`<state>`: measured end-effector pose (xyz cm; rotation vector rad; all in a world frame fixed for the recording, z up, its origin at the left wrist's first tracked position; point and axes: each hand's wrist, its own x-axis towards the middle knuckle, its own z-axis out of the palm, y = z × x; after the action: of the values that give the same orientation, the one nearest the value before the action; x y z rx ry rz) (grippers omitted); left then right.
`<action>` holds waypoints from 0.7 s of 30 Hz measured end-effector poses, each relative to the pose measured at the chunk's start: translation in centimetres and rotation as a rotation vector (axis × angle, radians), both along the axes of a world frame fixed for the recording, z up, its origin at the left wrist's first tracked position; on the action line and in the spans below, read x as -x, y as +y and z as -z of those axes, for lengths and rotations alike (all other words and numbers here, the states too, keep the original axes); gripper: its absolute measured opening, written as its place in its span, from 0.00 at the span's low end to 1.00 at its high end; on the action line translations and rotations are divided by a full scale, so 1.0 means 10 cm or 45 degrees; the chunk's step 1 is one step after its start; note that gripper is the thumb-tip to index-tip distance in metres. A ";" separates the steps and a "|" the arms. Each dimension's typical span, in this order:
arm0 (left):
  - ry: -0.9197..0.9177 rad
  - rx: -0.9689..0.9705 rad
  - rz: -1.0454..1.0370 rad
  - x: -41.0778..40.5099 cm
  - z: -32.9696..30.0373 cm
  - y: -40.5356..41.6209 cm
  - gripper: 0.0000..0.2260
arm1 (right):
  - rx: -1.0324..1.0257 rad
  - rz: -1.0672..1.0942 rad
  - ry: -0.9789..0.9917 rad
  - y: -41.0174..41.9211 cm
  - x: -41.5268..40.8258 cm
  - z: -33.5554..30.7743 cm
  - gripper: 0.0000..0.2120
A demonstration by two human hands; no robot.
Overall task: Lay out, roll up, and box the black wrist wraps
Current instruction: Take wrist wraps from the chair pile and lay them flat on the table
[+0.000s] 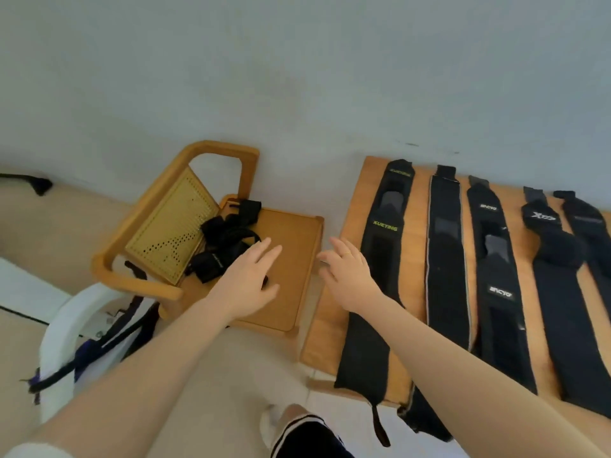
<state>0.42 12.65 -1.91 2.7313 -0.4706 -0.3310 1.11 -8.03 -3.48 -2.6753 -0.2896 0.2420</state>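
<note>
my left hand (248,283) was stretched out over the seat of the wooden chair (287,259), fingers straight and a little spread, holding nothing, its fingertips just short of the tangled heap of black wrist wraps (222,243) that lay at the back of the seat against the cane backrest (172,226). my right hand (347,272) hung in the gap between the chair and the low wooden table (420,206) beside it, fingers loosely open and empty too, a thin ring (346,254) on one finger. on the table five wraps were spread flat side by side, running away from me: the nearest to my right hand was the wrap marked xueying (380,259), its near end drooping over the table's front edge with a small loop hanging down; next to it lay a wrap with pale edging (447,259), then one with white labels (499,292), then one with a white x logo (555,292), and the last (591,233) ran partly out of view at the right edge. my right forearm crossed above the near part of the xueying wrap. to the left of the chair stood a white chair (66,325) with dark straps (109,338) draped over it. the floor was pale tile, and my knee showed at the bottom.
</note>
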 end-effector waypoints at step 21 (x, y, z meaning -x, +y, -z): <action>0.537 0.089 -0.354 -2.45 1.36 2.37 0.28 | -0.003 0.233 0.614 2.25 -2.21 1.46 0.17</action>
<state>24.91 36.36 -15.54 2.5147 0.0108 -0.7729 23.22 14.51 -18.10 -2.5188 0.1039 0.8059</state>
